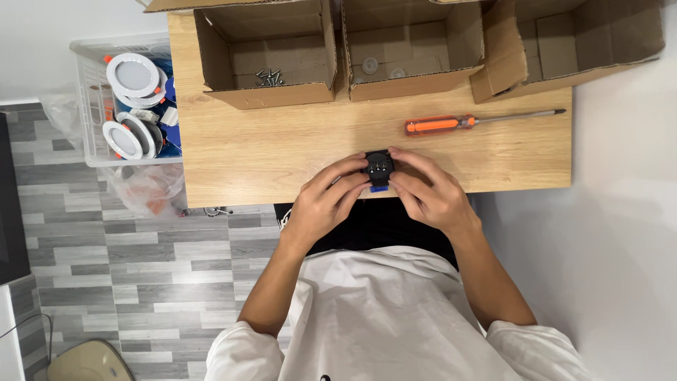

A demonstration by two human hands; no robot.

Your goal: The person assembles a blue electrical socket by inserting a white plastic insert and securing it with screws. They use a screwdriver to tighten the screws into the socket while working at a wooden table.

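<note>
Both my hands hold one small round black part (379, 167) with a blue piece under it, just above the near edge of the wooden table (282, 148). My left hand (326, 201) grips it from the left with its fingers curled around the side. My right hand (427, 192) grips it from the right, fingertips on the rim. Small metal points show on the part's top face. An orange-handled screwdriver (465, 122) lies flat on the table beyond my right hand, tip pointing right.
Three open cardboard boxes stand along the far edge: the left box (266, 53) holds screws, the middle box (412, 49) small round pieces, the right box (571, 42) looks bare. A white crate (88, 106) of round white lamps stands on the floor at left.
</note>
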